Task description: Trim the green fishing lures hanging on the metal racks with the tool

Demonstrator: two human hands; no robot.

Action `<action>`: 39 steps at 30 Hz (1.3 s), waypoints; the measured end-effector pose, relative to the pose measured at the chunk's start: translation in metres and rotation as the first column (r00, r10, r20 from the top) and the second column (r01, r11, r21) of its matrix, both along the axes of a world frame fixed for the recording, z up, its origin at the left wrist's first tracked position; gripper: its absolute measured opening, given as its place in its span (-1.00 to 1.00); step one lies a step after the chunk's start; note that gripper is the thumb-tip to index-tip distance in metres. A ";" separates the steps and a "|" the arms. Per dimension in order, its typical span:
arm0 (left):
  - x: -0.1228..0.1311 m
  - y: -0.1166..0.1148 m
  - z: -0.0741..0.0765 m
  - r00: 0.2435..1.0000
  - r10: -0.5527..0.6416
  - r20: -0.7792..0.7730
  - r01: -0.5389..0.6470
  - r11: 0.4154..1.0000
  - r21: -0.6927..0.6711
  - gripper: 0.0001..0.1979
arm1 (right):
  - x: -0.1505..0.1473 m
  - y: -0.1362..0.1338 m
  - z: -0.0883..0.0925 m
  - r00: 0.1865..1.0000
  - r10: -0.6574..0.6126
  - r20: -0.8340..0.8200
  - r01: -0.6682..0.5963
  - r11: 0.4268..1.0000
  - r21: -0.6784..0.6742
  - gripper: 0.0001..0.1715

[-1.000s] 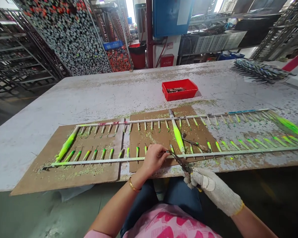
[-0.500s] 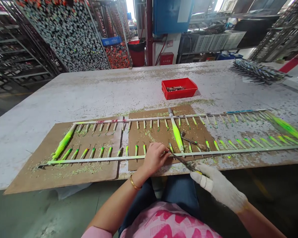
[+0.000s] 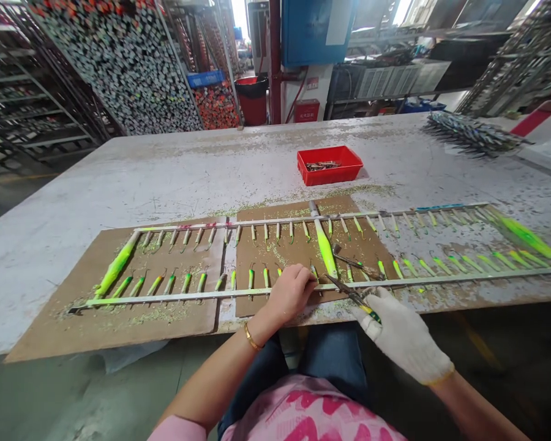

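Note:
A long metal rack (image 3: 441,280) lies across the table, carrying two rows of small green-painted lures (image 3: 186,282) on hooks. My left hand (image 3: 290,293), bare, is closed in a pinch on the near rail, at one of the small lures. My right hand (image 3: 401,334), in a white knit glove, is closed on the handles of pliers (image 3: 349,293). The plier jaws point up-left to the rail beside my left fingers. A second tool (image 3: 356,264) lies on the cardboard just behind the rail.
Brown cardboard sheets (image 3: 119,324) lie under the rack, scattered with green paint flakes. A red tray (image 3: 329,165) with metal bits stands further back. A bundle of dark rods (image 3: 471,131) lies at the far right. Racks fill the background.
My right hand has moved up toward the rail, bringing the plier jaws next to my left fingers. My left hand has stayed at the rail.

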State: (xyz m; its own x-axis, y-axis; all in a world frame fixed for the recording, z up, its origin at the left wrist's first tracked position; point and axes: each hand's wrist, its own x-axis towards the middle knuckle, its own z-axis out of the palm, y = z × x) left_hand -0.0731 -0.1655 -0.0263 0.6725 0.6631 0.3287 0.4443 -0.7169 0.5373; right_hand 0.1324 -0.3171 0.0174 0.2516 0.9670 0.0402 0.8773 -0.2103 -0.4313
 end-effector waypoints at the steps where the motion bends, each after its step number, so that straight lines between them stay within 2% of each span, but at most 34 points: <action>1: 0.000 0.000 0.000 1.000 0.011 -0.001 -0.011 1.000 -0.003 -0.94 | -0.001 0.001 0.001 1.000 -0.008 -0.023 0.008 1.000 0.008 -0.58; 3: 0.000 -0.001 0.000 0.999 0.032 0.001 -0.032 0.999 -0.022 -0.95 | -0.003 0.002 0.001 0.973 0.028 -0.229 -0.032 0.999 -0.014 -0.56; 6: -0.002 -0.003 0.002 0.998 0.066 0.008 -0.065 0.996 -0.067 -0.96 | -0.003 0.001 -0.002 0.831 0.015 -0.557 -0.058 0.997 -0.059 -0.51; 10: -0.003 -0.003 0.002 0.994 0.107 0.030 -0.103 0.989 -0.107 -0.96 | 0.000 -0.002 -0.007 0.713 -0.109 -0.693 0.021 0.991 -0.134 -0.47; 13: -0.004 -0.004 0.001 0.993 0.111 0.045 -0.105 0.987 -0.117 -0.96 | 0.000 -0.004 -0.003 0.626 -0.128 -0.769 -0.032 0.981 -0.189 -0.45; 21: -0.004 -0.004 -0.002 0.995 0.094 0.046 -0.090 0.993 -0.080 -0.95 | -0.012 -0.002 0.005 0.616 -0.105 -0.781 -0.069 0.980 -0.186 -0.42; 24: -0.005 -0.003 -0.004 0.995 0.091 0.047 -0.089 0.995 -0.055 -0.95 | -0.010 -0.001 0.007 0.703 -0.042 -0.710 -0.096 0.984 -0.153 -0.46; 26: -0.005 -0.004 -0.007 0.996 0.078 0.053 -0.077 0.997 -0.018 -0.94 | -0.006 -0.001 0.007 0.812 0.017 -0.584 -0.118 0.984 -0.136 -0.52; 29: -0.004 -0.004 -0.009 1.000 -0.011 0.014 0.010 0.997 0.077 -0.93 | -0.002 -0.001 0.003 0.971 0.058 -0.234 -0.087 0.989 -0.119 -0.58; 31: -0.002 -0.005 -0.009 0.998 -0.050 -0.035 0.054 0.991 0.119 -0.92 | -0.004 -0.001 0.002 1.000 0.012 0.001 -0.012 0.997 -0.070 -0.60; 32: -0.001 -0.004 -0.009 0.998 -0.042 -0.048 0.048 0.992 0.121 -0.92 | -0.006 -0.001 0.002 0.998 -0.017 0.064 0.018 0.999 -0.029 -0.61; 33: 0.000 -0.004 -0.008 0.998 -0.016 -0.053 0.021 0.994 0.111 -0.93 | -0.008 0.000 0.004 0.998 -0.027 0.065 0.027 1.000 0.002 -0.61; 35: 0.002 -0.002 -0.005 0.997 0.047 -0.057 -0.043 0.996 0.073 -0.96 | -0.011 -0.001 0.007 0.992 0.005 -0.124 -0.005 1.000 0.004 -0.59; 37: 0.003 -0.001 -0.001 0.991 0.105 -0.082 -0.102 0.994 0.043 -0.96 | -0.009 -0.002 0.011 0.915 0.047 -0.401 -0.080 0.995 -0.066 -0.55; 39: 0.004 0.001 0.004 0.976 0.178 -0.127 -0.176 0.984 0.028 -0.92 | 0.000 -0.004 0.015 0.871 0.010 -0.491 -0.076 0.991 -0.114 -0.53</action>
State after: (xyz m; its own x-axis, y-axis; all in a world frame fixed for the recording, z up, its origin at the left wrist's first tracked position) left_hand -0.0694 -0.1642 -0.0227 0.5824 0.7706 0.2590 0.6298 -0.6291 0.4557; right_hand 0.1323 -0.3211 0.0326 0.1651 0.9659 -0.1994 0.5710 -0.2584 -0.7792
